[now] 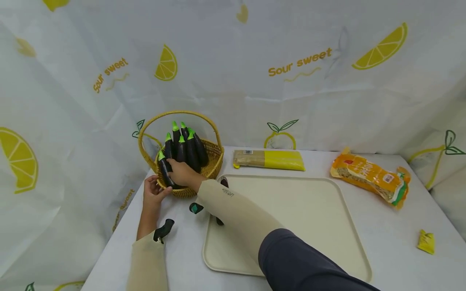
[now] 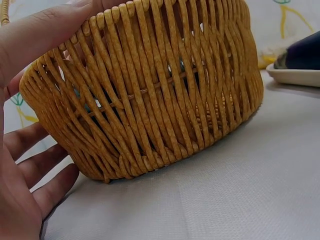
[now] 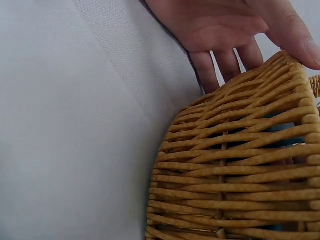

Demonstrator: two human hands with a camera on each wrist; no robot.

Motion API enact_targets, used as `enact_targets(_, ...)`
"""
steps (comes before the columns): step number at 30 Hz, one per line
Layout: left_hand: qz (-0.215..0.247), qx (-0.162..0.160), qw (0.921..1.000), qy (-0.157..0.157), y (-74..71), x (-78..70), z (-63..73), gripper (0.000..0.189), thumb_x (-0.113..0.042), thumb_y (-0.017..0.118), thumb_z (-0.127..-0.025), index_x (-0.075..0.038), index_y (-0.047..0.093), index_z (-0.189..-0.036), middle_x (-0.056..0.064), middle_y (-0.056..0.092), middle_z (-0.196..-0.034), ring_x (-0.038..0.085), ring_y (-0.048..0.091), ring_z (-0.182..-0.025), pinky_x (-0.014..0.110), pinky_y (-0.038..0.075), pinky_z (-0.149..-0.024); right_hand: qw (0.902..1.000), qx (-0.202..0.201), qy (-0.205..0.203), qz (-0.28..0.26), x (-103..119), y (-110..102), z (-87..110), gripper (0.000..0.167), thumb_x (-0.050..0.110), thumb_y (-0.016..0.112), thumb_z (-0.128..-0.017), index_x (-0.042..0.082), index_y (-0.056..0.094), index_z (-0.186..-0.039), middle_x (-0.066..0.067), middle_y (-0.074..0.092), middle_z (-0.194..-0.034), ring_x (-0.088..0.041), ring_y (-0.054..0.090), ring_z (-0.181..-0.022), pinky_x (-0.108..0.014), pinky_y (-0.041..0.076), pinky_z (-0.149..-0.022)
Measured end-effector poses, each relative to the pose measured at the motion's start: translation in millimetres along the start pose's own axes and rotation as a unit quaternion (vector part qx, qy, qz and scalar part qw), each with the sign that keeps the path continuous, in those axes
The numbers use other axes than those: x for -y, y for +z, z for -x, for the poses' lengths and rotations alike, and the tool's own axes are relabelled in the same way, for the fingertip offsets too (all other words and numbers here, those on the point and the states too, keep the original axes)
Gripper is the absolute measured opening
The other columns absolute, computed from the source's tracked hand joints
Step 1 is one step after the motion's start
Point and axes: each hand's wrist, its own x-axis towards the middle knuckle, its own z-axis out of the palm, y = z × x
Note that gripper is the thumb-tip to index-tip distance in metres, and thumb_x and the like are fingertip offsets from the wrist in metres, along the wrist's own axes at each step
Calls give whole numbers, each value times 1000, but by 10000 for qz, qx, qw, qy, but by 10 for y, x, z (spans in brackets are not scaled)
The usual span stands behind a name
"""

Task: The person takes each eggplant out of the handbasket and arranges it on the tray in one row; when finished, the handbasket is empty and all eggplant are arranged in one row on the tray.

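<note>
A wicker basket (image 1: 214,163) with a tall arched handle holds several dark eggplants (image 1: 192,153) with bright green stems. At its front left my left hand (image 1: 153,192) holds the basket; in the left wrist view the thumb (image 2: 55,25) lies along the rim and the other fingers spread by the outer wall. My right hand (image 1: 183,173) reaches over the front rim and grips the front-left eggplant (image 1: 164,169), which leans in the basket. Its fingertips are partly hidden. In the right wrist view, the basket wall (image 3: 240,165) hides the right hand.
Right of the basket lies a cream tray (image 1: 302,226), partly under the right forearm; a dark purple eggplant-like thing (image 2: 302,54) rests on it. Behind the tray is a yellow-and-clear packet (image 1: 269,159). Farther right lie an orange bag (image 1: 369,178) and a small yellow sachet (image 1: 426,241).
</note>
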Motion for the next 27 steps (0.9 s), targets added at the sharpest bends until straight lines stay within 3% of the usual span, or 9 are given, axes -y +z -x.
enact_targets(7,105,37,9999,24,16,5,-2,57,2,72,-85,-17,34,-124,9,40,-144,20,43,-127,22,42,-96,9993,-9,-367,-55,-52,3,-11,63,27,62,-97,19,32,-151,-1,53,-135,-11,51,-121,-28,42,-98)
enact_targets(11,65,24,10000,42,4,0,-6,57,3,71,-85,-17,34,-123,9,40,-144,19,43,-127,21,42,-95,9974,-132,-410,-575,-66,-44,31,65,27,64,-96,20,31,-151,-2,54,-135,-13,52,-120,-30,43,-97)
enact_targets(15,-9,43,9999,92,-12,-16,-1,57,4,71,-85,-15,33,-124,12,40,-143,20,44,-126,20,42,-93,9889,-370,-476,-1356,-119,-201,150,66,29,64,-96,20,30,-152,-3,54,-135,-14,55,-117,-32,46,-93)
enact_targets(22,-131,-73,9999,77,-40,-19,-20,56,3,73,-84,-17,36,-123,13,41,-142,21,44,-124,18,42,-90,9591,-885,-718,-2591,-410,-627,561,64,27,70,-91,19,39,-147,-1,55,-122,-14,54,-102,-30,48,-83)
enact_targets(27,-61,-30,10000,50,-21,12,-8,57,3,73,-84,-15,36,-124,14,41,-141,22,44,-124,19,42,-91,9567,-978,-456,-2704,-868,-739,982,65,26,71,-90,17,40,-147,-3,54,-117,-17,53,-97,-33,48,-76)
